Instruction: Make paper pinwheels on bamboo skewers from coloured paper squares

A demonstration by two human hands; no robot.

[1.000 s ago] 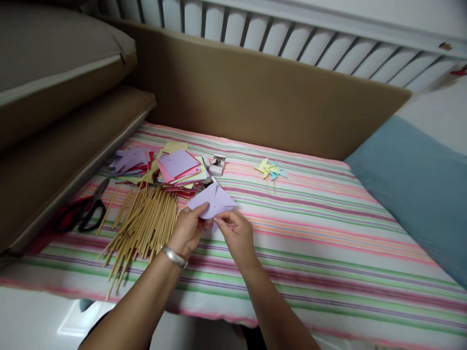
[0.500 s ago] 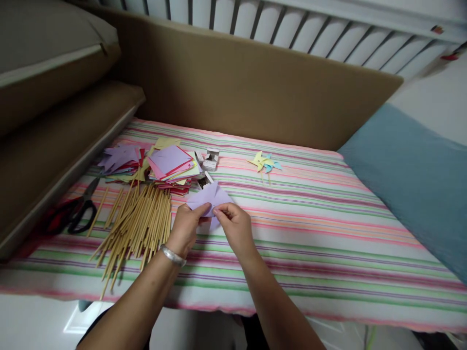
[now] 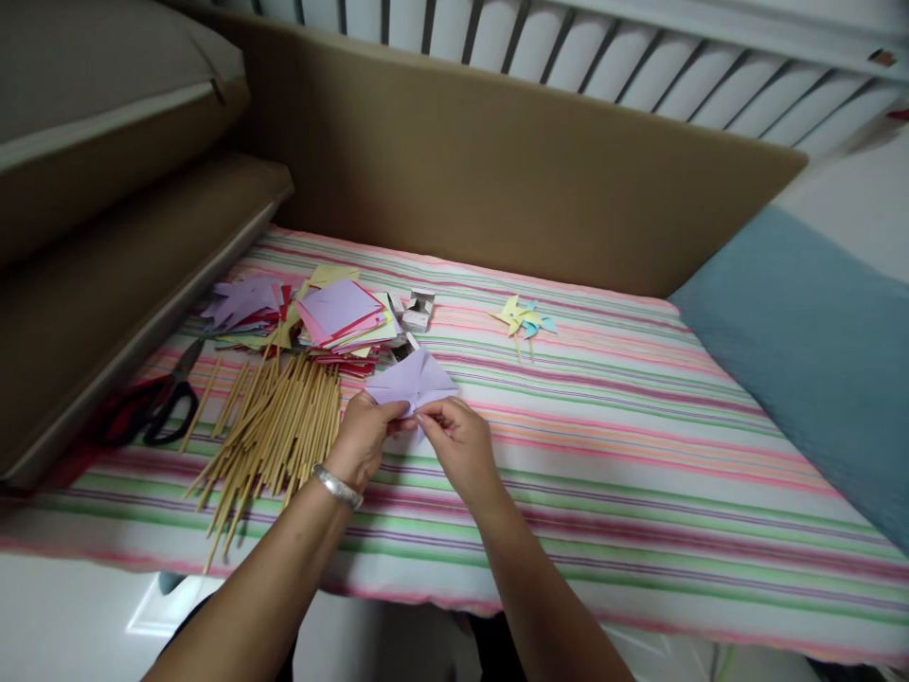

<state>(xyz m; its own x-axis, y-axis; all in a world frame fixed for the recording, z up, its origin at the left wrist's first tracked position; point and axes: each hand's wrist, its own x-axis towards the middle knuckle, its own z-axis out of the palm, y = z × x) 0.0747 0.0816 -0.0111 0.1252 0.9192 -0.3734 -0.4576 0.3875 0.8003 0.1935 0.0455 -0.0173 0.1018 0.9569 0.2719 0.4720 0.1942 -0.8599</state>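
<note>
A purple square of paper [image 3: 412,377] with slits cut in from its corners is held between my two hands over the striped cloth. Thumb and fingers of my left hand [image 3: 365,431] pinch its near left side; a silver bangle circles that wrist. My right hand [image 3: 454,436] pinches the paper's near edge, close to the left thumb. Anything small between those right fingertips is too hidden to make out. Just beyond the paper lie a pile of coloured paper squares [image 3: 341,313] and a small open box [image 3: 418,311].
Many thin wooden sticks [image 3: 284,426] lie left of my hands, with black-handled scissors [image 3: 169,398] beside them. Purple cut papers [image 3: 245,301] are heaped behind. Yellow and blue pinwheels [image 3: 522,317] rest farther right. A brown board [image 3: 497,180] closes off the back; brown cushions [image 3: 142,227] stand left.
The paper has been turned and tilted so its centre shows beyond my fingers. Both hands keep their pinch, now at the near edge. The whole view has shifted slightly.
</note>
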